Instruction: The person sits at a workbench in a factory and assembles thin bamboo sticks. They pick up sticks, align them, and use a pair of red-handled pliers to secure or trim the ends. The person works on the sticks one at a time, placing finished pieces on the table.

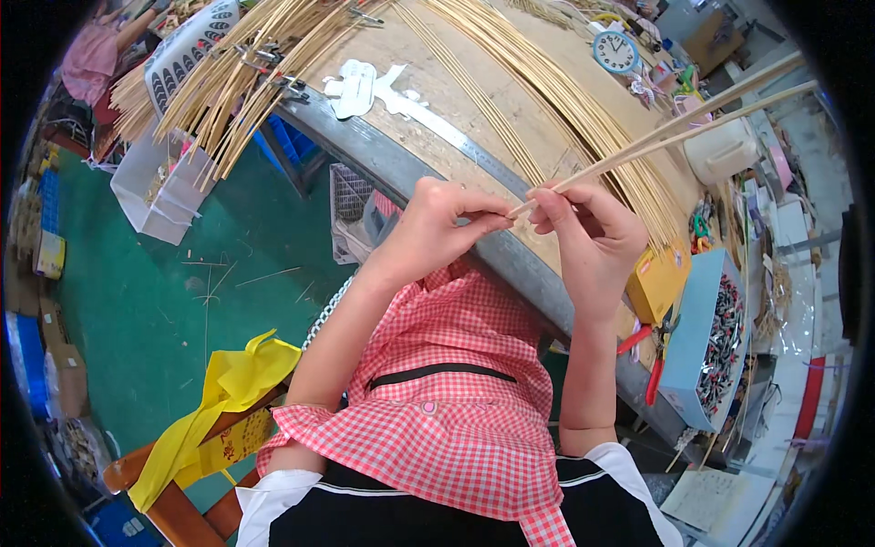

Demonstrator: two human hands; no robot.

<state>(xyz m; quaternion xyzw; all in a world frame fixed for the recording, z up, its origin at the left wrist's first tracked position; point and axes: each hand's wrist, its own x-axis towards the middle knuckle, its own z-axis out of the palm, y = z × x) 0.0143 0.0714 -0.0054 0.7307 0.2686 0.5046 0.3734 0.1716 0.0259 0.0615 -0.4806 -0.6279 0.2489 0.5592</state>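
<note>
2 thumb-and-finger pinches, 1 by the left hand [447, 217], 1 by the right hand [594, 228] just beside it, hold pale sticks [756, 108], which slant toward 2 o'clock above the worktop [392, 47]. More canes [561, 85] lie at 1 o'clock, red-handled pliers [653, 378] at 5 o'clock, a blue box [684, 339] at 4 o'clock.

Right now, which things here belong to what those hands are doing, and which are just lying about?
Part of the job:
pale sticks, held by the left hand and right hand
similar long sticks lying on the bench, probably

Seemingly just lying about:
blue-rimmed clock
yellow cloth
white container
red-handled pliers, untouched, though possibly a tool for it
</note>
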